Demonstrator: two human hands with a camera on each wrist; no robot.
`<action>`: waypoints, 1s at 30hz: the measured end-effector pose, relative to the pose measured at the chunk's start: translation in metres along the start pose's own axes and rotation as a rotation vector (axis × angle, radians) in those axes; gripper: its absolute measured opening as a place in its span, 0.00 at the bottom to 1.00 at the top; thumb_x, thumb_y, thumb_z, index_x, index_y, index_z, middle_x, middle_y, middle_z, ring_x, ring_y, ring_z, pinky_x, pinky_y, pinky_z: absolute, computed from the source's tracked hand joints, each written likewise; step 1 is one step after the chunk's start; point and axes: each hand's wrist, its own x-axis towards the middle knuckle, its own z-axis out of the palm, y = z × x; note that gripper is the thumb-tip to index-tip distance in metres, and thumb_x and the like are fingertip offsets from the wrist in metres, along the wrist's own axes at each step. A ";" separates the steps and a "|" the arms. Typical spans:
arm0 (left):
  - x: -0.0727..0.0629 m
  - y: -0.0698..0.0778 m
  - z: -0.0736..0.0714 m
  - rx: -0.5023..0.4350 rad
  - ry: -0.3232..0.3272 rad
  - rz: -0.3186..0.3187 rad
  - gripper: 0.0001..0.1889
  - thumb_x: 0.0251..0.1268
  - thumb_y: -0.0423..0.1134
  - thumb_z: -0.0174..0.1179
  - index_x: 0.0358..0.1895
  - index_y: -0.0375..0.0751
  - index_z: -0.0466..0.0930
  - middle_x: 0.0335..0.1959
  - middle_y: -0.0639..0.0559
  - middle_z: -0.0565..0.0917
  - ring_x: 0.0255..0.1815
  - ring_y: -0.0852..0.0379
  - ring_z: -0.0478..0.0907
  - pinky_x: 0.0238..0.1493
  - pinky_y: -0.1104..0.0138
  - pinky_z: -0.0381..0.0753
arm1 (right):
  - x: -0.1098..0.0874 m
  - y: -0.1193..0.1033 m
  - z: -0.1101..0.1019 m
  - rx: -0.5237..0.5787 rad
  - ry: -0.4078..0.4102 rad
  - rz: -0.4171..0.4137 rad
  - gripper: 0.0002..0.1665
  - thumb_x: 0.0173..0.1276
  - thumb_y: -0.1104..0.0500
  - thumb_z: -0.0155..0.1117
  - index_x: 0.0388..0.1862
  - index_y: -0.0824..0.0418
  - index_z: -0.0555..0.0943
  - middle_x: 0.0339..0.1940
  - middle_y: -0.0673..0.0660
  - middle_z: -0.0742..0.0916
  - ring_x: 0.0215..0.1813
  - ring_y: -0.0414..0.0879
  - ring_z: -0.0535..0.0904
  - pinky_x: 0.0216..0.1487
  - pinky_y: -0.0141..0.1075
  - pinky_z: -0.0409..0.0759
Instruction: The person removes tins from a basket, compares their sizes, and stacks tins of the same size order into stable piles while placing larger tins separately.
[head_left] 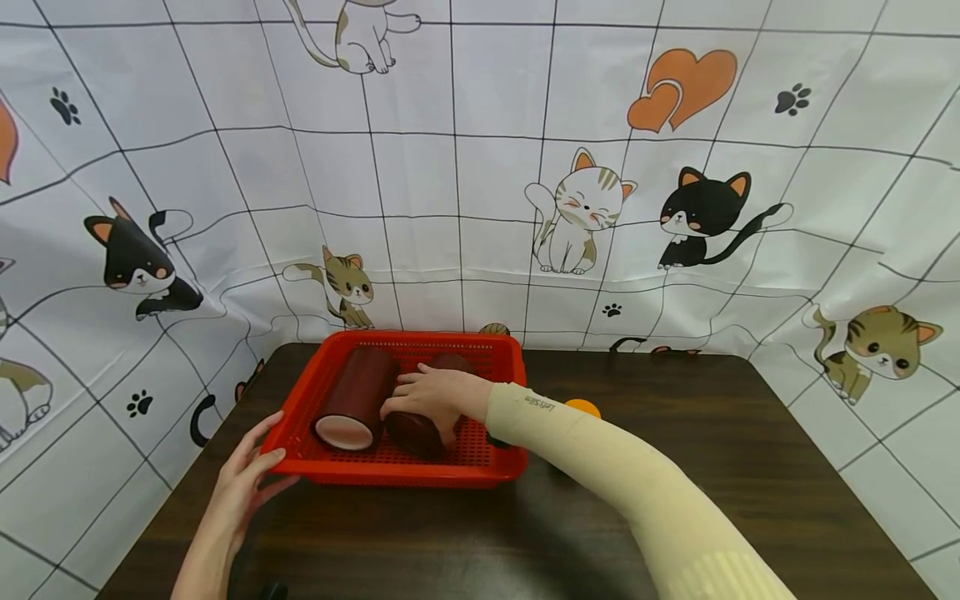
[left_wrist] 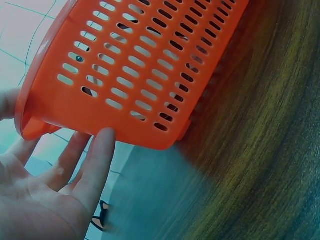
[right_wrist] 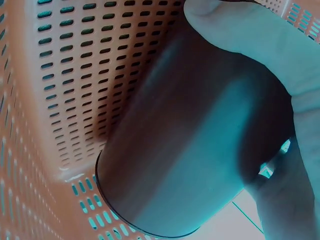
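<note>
At the basket (head_left: 405, 477), left hand (head_left: 243, 479) grips rim (head_left: 297, 402); right hand (head_left: 431, 398), brown cylinder (head_left: 414, 436).

Head view looks forward and down over the bench (head_left: 420, 542); 2 wrist views face the shared basket (head_left: 405, 476) closely: left outside, right inside.

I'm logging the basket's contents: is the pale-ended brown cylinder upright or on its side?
On its side: in the head view, the brown cylinder lies in the red basket, its pale round end facing the camera.
</note>
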 end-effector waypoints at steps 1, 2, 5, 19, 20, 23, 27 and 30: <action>0.000 0.000 0.000 -0.001 -0.001 0.000 0.30 0.77 0.44 0.51 0.78 0.57 0.53 0.50 0.72 0.75 0.46 0.72 0.81 0.44 0.68 0.86 | 0.000 0.000 0.000 0.007 0.000 0.001 0.63 0.44 0.39 0.82 0.76 0.37 0.54 0.78 0.45 0.65 0.81 0.49 0.57 0.81 0.52 0.55; 0.000 0.000 0.000 -0.003 -0.002 0.000 0.30 0.77 0.44 0.51 0.78 0.57 0.53 0.50 0.72 0.75 0.46 0.72 0.81 0.44 0.68 0.86 | 0.000 0.000 0.000 0.012 0.000 0.001 0.63 0.44 0.39 0.82 0.76 0.37 0.54 0.78 0.45 0.66 0.80 0.49 0.58 0.81 0.51 0.56; 0.000 0.001 0.000 -0.008 -0.002 0.002 0.30 0.77 0.43 0.51 0.78 0.57 0.53 0.49 0.71 0.76 0.46 0.71 0.81 0.44 0.68 0.86 | 0.000 0.001 0.001 0.022 0.001 0.002 0.63 0.45 0.39 0.81 0.76 0.37 0.54 0.77 0.46 0.67 0.78 0.49 0.61 0.80 0.50 0.57; -0.004 0.001 -0.003 0.002 -0.018 -0.004 0.31 0.76 0.43 0.52 0.77 0.59 0.54 0.48 0.70 0.77 0.45 0.70 0.82 0.44 0.67 0.87 | -0.005 0.003 0.001 0.167 0.110 -0.021 0.62 0.46 0.40 0.81 0.75 0.40 0.55 0.75 0.46 0.68 0.78 0.49 0.62 0.78 0.59 0.57; -0.004 0.001 -0.003 0.001 -0.019 0.001 0.31 0.76 0.43 0.52 0.77 0.58 0.54 0.48 0.70 0.77 0.45 0.70 0.82 0.44 0.67 0.87 | -0.006 0.005 0.000 0.190 0.125 -0.023 0.62 0.46 0.40 0.81 0.75 0.41 0.55 0.74 0.47 0.69 0.77 0.48 0.63 0.78 0.58 0.59; -0.004 0.002 -0.002 0.005 -0.018 0.011 0.31 0.76 0.43 0.52 0.78 0.59 0.54 0.49 0.69 0.76 0.46 0.70 0.82 0.44 0.66 0.87 | -0.011 0.012 -0.003 0.298 0.169 -0.023 0.63 0.46 0.41 0.81 0.76 0.42 0.54 0.71 0.46 0.71 0.72 0.44 0.69 0.76 0.47 0.67; -0.003 0.002 -0.001 0.011 -0.020 0.014 0.31 0.76 0.43 0.52 0.78 0.58 0.53 0.49 0.69 0.76 0.46 0.70 0.81 0.44 0.67 0.87 | -0.017 0.018 -0.006 0.441 0.216 -0.035 0.64 0.48 0.43 0.81 0.78 0.42 0.51 0.71 0.47 0.71 0.69 0.42 0.71 0.71 0.38 0.72; -0.002 0.001 -0.001 0.012 -0.021 0.016 0.30 0.77 0.42 0.52 0.77 0.58 0.53 0.48 0.70 0.76 0.46 0.70 0.81 0.43 0.67 0.87 | -0.018 0.019 -0.006 0.487 0.250 -0.032 0.63 0.49 0.43 0.80 0.78 0.42 0.51 0.72 0.47 0.71 0.69 0.42 0.71 0.70 0.39 0.73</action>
